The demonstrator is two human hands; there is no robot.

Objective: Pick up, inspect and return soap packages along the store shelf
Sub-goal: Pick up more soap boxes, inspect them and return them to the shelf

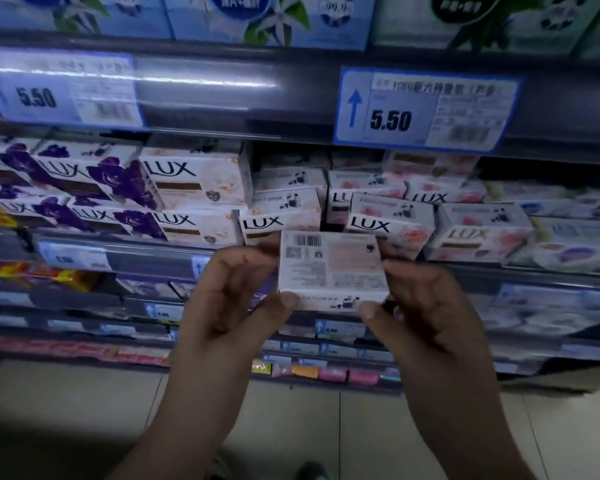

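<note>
I hold a white and pink soap box [331, 268] in front of the shelf, its back face with barcode and small print turned toward me. My left hand [229, 296] grips its left end and my right hand [426, 306] grips its right end, thumbs under the lower edge. Behind it, the shelf [153, 251] carries rows of LUX soap boxes: purple-flower ones [94, 181] at left, pale ones [198, 183] in the middle, pink ones [478, 233] at right.
Blue price tags reading 5.50 [426, 109] hang on the upper shelf rail. Blue and green packs [264, 15] fill the top shelf. Lower shelves hold more small packages [329, 374]. Tiled floor [84, 410] lies below.
</note>
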